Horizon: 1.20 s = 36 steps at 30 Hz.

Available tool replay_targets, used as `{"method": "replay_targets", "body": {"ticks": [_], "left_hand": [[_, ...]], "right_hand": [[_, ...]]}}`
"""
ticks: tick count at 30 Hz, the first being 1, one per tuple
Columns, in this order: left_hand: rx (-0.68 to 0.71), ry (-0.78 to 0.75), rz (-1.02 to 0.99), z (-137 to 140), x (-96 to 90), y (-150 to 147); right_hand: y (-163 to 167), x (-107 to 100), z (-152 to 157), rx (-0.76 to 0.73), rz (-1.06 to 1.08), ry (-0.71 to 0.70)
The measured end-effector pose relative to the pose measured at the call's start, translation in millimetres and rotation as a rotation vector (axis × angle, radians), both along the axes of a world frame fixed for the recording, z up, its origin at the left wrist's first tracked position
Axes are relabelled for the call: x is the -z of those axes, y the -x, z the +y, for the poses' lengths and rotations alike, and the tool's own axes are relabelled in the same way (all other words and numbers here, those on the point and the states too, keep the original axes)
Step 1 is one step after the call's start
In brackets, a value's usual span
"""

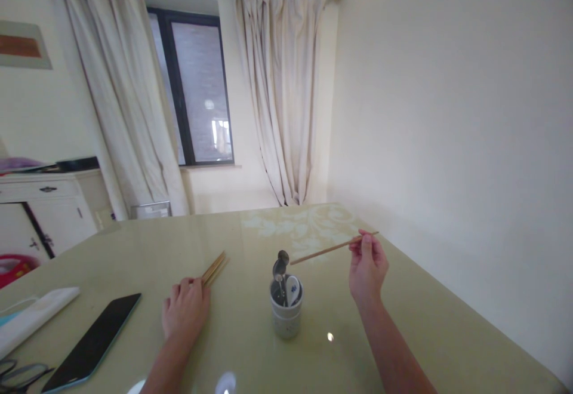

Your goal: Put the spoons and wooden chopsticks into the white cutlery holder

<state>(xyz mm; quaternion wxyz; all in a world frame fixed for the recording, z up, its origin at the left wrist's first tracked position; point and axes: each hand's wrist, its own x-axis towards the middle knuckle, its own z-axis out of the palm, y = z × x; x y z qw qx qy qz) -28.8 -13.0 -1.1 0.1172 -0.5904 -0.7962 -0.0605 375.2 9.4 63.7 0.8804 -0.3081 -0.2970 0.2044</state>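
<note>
My right hand [367, 267] pinches a wooden chopstick [324, 251] near one end, above the table. The chopstick slants down to the left, its far tip close to the spoons in the cup. A small bundle of chopsticks [213, 268] pokes out past the fingers of my left hand [187, 307], which is closed around it low over the tabletop. Between my hands stands a pale cup [286, 321], upright. It holds metal spoons [280, 266] and a white spoon with a blue pattern [292, 289].
A dark phone or tablet [96, 340] lies at the left, beside a white power strip-like bar [38, 316] and scissors [22, 373]. The greenish table [250, 358] meets the wall [456, 143] along its right edge. A white cabinet [58, 203] stands behind at left.
</note>
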Motion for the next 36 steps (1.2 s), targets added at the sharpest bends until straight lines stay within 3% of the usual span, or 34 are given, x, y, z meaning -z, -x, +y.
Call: {"method": "replay_targets", "body": {"ticks": [5,10,13,21,32,36], "left_hand": [[0.002,0.019,-0.084,0.7,-3.6,1.1],[0.081,0.024,-0.128,1.9,-1.8,-3.7],[0.167,0.034,-0.145,2.4,0.6,-13.0],[0.278,0.028,-0.202,2.0,2.3,-35.0],[0.286,0.048,-0.171,-0.2,-4.8,-37.7],[0.336,0.053,-0.247,2.1,-2.7,-39.6]], "right_hand": [[18.3,-8.5,-14.1,-0.104,-0.159,-0.033],[50.6,-2.4,-24.7,-0.353,-0.484,0.086],[67.0,6.8,-25.0,-0.451,-0.551,0.152],[80.0,22.7,-22.3,-0.502,-0.583,0.240],[79.2,22.0,-24.6,-0.469,-0.605,0.230],[78.7,21.7,-25.2,-0.465,-0.653,0.238]]}}
